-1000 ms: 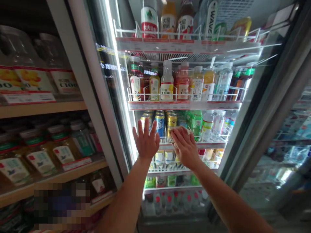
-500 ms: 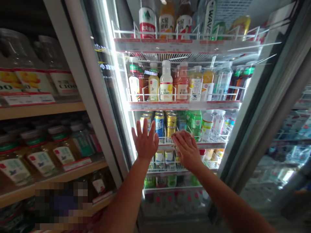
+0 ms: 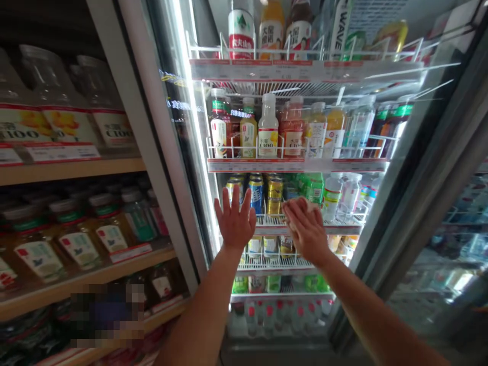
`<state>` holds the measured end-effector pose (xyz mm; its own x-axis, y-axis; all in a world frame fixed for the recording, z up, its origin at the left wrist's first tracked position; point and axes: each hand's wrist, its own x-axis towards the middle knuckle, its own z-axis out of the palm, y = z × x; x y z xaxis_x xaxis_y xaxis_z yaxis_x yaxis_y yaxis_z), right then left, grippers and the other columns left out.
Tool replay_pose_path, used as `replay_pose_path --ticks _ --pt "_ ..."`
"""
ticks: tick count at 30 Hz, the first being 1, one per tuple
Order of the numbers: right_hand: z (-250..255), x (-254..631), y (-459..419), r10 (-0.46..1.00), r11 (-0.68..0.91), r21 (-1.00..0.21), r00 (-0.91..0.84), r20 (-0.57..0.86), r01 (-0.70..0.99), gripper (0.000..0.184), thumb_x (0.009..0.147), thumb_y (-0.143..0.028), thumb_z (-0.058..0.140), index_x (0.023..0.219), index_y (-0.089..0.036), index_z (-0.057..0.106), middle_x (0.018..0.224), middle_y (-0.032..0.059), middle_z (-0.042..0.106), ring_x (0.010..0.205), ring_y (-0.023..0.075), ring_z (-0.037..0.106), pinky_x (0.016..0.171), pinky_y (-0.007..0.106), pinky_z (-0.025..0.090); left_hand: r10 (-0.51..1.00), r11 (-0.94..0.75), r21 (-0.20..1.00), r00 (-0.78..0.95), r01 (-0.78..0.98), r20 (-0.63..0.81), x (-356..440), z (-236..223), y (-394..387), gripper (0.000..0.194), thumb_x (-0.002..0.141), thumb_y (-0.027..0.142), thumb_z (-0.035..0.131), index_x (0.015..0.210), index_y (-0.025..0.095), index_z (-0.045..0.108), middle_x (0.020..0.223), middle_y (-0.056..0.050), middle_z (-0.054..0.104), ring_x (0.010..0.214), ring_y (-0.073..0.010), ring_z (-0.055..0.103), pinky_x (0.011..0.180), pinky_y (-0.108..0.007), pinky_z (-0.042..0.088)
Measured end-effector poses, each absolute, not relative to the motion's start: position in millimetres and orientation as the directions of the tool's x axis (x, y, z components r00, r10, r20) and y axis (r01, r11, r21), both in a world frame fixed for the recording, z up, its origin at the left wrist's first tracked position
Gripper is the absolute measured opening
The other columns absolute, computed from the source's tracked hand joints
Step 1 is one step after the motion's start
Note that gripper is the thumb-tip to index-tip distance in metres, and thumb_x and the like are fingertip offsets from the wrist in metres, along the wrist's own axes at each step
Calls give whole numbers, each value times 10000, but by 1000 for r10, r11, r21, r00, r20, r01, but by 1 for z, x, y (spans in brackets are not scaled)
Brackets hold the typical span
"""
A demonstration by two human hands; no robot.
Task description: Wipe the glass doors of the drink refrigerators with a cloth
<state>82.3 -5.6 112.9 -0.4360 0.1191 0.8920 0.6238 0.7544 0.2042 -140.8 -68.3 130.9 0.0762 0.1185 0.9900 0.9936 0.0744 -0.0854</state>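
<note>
Glass, clear and faintly mirrored, fronts a lit drinks cooler, and two bare forearms reach up toward it from below. The left hand [image 3: 236,223] faces the pane palm-on, its fingers spread wide. The right hand [image 3: 305,229] slants beside it with fingers close together and a pale, crumpled scrap [image 3: 312,205] showing at their edge (perhaps cloth); whether the fingers grip it I cannot tell. The glass [image 3: 183,104] carries small reflected lettering at its left. To that side, wooden shelves [image 3: 76,172] hold rows of bottles.

A grey post [image 3: 133,96] stands between those shelves and the cooler; a broad metal frame [image 3: 409,198] slopes along the right. The left hand is closer to its side's edge than the right hand is, and glass runs on above and below both.

Behind the pane, a gold can [image 3: 275,197] and a blue can [image 3: 256,195] stand between the hands, with green bottles [image 3: 314,187] just above the right one. White wire racks [image 3: 284,263] continue lower, down to red-capped bottles [image 3: 269,320].
</note>
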Motion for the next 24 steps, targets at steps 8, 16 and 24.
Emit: replay_pose_path --ticks 8,16,24 --pt "123 93 15 176 685 -112 -14 984 720 695 1020 -310 498 1637 -239 185 1671 121 269 1560 349 195 1223 639 242 115 95 -87 76 992 990 -140 130 -68 592 994 292 489 1572 234 377 1650 -94 287 1568 -287 99 1278 -543 98" --pt "108 106 16 132 715 -10 -121 984 699 686 1003 -269 537 1622 -276 241 1632 86 374 1543 299 269 1247 571 241 157 62 -45 35 997 987 -141 128 -69 574 983 301 504 1549 258 421 1645 -72 303 1568 -283 98 1279 -552 90" --pt "97 97 4 162 747 80 -298 941 660 710 1001 -238 522 1629 -297 197 1636 69 368 1547 290 259 1250 564 244 126 84 -67 57 994 990 -140 130 -68 582 987 296 504 1559 250 402 1645 -77 303 1568 -277 106 1278 -538 105"
